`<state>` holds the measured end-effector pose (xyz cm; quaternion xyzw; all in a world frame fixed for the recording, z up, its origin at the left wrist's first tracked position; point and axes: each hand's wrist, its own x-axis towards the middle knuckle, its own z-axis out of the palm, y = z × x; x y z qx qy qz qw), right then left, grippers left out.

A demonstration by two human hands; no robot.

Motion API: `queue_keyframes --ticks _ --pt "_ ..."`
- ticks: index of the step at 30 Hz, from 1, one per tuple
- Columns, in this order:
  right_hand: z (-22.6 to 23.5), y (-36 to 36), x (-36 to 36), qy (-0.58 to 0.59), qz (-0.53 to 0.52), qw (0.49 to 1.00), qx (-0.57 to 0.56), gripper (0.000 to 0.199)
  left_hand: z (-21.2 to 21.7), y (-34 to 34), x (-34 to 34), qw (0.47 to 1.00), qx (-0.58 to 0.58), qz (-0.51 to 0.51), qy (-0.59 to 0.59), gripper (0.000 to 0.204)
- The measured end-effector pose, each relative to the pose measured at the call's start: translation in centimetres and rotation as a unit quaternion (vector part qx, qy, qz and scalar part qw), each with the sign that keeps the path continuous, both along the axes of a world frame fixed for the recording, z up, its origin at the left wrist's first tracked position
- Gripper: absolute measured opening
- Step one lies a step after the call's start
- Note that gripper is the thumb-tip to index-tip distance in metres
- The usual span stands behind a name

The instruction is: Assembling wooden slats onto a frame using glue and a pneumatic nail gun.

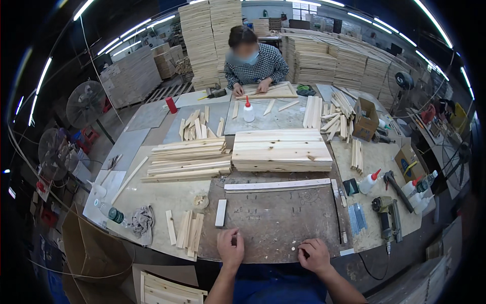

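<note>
One left hand [231,249] and one right hand [314,255] are being counted, plus one short wooden block [220,212] and one wide-board stack [281,149]. One co-worker [263,63] is being logged. Three red-tipped squeeze bottles [249,113], two clear plastic bottles [105,208], two tabletop cardboard boxes [363,125], one grey rag [143,221] are being tallied.

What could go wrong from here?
The left hand could bump the small white rectangular block just ahead of it. A sweeping left forearm might knock the short pale wooden strips off the brown worktable. The black metal nail gun lies near the table's edge and might slip off if bumped.
</note>
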<state>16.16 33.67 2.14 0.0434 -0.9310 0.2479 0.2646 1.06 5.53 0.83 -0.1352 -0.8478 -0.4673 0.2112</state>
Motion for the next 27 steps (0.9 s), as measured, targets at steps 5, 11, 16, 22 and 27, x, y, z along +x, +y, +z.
queue_keyframes --ticks 5,11,16,22,27 --pt "1.1 0.8 -1.0 -0.014 -0.027 0.993 -0.113 0.016 0.1 -0.6 0.2 0.999 0.037 -0.008 0.005 0.015" --pt "4.2 11.0 -11.0 0.014 -0.189 0.981 0.025 0.047 0.1 -0.8 0.1 0.998 0.055 -0.016 0.001 0.015" --pt "4.4 17.2 -19.0 -0.043 -0.287 0.955 0.057 0.070 0.4 -0.8 0.0 0.998 0.056 -0.033 -0.005 0.014" --pt "2.8 18.8 -22.2 -0.086 -0.265 0.960 0.012 0.073 0.3 -0.8 -0.1 0.998 0.047 -0.032 -0.015 0.014" --pt "1.3 16.9 -22.5 -0.061 -0.289 0.955 -0.013 0.072 0.3 -0.6 -0.1 0.999 0.027 -0.028 -0.028 0.013"
